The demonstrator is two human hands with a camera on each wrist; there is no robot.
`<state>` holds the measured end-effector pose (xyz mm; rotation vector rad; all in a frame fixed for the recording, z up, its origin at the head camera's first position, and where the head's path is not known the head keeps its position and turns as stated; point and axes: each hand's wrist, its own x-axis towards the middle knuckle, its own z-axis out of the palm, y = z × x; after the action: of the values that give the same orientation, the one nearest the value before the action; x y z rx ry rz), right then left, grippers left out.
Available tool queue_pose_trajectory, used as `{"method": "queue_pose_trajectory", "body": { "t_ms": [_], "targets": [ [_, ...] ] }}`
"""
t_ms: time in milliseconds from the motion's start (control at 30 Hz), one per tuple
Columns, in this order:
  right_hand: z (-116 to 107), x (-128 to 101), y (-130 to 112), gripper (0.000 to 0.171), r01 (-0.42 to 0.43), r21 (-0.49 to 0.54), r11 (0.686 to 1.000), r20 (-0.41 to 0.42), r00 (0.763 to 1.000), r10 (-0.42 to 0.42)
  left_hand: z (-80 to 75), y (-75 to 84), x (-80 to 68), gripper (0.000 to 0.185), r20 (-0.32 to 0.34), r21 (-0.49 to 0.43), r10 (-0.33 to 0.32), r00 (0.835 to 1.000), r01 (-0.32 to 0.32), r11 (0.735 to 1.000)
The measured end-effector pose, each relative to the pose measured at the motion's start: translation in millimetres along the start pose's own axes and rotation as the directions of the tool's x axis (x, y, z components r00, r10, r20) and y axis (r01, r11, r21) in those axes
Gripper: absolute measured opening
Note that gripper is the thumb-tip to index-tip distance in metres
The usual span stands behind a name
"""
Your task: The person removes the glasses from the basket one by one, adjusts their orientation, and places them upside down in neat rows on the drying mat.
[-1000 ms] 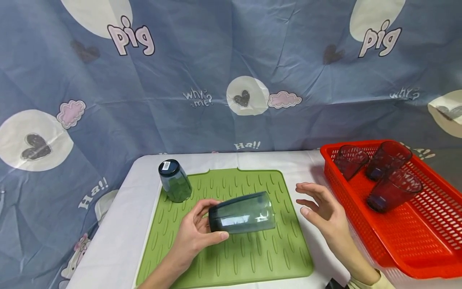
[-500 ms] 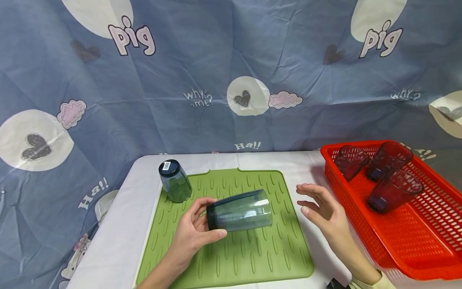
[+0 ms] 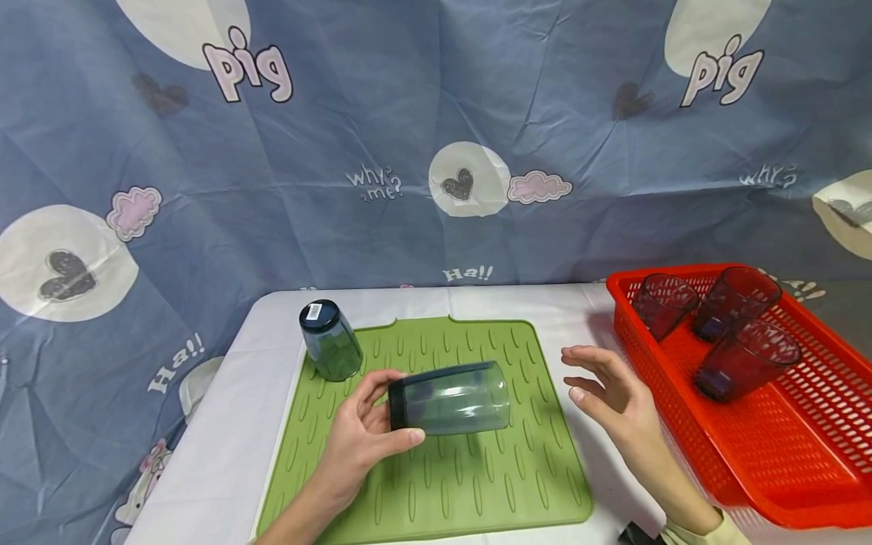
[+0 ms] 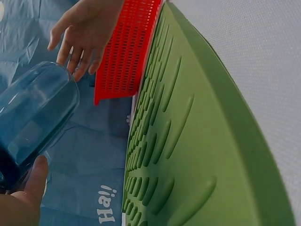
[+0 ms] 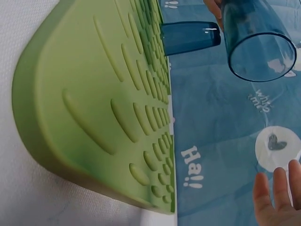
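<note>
Blue cartoon-printed cloth (image 3: 436,113) hangs behind a white table (image 3: 225,454) in the head view, and a green ribbed drying mat (image 3: 477,484) lies on the table. Over the middle of the mat the left hand (image 3: 364,443) grips a blue-grey tumbler (image 3: 450,397) by its dark base, thumb below and fingers curled round, holding it on its side with the mouth toward the right. The right hand (image 3: 613,397) hovers just right of the mat, fingers spread and relaxed, holding nothing and apart from the tumbler. A second blue tumbler (image 3: 330,341) stands upside down at the mat's far-left corner. To the right sits a red slotted basket (image 3: 783,484) with three purple tumblers (image 3: 742,359) leaning inside.

From the left wrist, the held tumbler (image 4: 35,113) is raised off the mat (image 4: 197,155), with the thumb (image 4: 35,181) against its lower side; the right hand (image 4: 87,33) hangs open beyond it, before the red basket (image 4: 124,52).

From the right wrist, the tumbler's open mouth (image 5: 261,47) faces the camera above the mat (image 5: 94,94), the upside-down tumbler (image 5: 188,37) stands behind, and straight fingertips (image 5: 277,197) show at the lower right.
</note>
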<state>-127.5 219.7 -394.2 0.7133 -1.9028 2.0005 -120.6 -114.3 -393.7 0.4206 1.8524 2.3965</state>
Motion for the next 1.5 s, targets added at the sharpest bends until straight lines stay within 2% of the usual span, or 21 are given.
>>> {"method": "queue_pose_trajectory", "body": {
  "t_ms": [233,400,767,967,1133,1500],
  "targets": [
    [-1,1,-2,0.046,-0.015,-0.011,1.0,-0.006,1.0,0.015,-0.8,1.0,0.1,0.069,-0.014,0.005,-0.01,1.0,0.01,1.0],
    [-3,1,0,0.046,-0.016,-0.018,1.0,-0.008,1.0,0.016,-2.2,2.2,1.0,0.07,-0.013,0.03,0.016,1.0,-0.015,0.999],
    [-9,4,3,0.05,-0.108,-0.115,0.988,-0.003,0.994,0.108,-5.9,1.6,2.1,0.07,-0.024,0.059,0.016,1.0,-0.015,0.998],
    [-13,4,5,0.051,-0.11,-0.182,0.977,0.021,0.993,0.116,-7.8,0.4,3.0,0.072,-0.018,0.054,0.017,1.0,-0.016,0.998],
    [-14,4,7,0.05,-0.093,-0.2,0.975,0.028,0.995,0.101,-9.4,-0.4,4.6,0.076,-0.023,0.057,0.027,0.999,-0.026,0.998],
    [-17,4,11,0.049,-0.099,-0.216,0.971,0.03,0.994,0.108,-11.1,1.0,7.4,0.076,-0.087,0.063,0.017,0.996,-0.012,0.998]
  ]
}}
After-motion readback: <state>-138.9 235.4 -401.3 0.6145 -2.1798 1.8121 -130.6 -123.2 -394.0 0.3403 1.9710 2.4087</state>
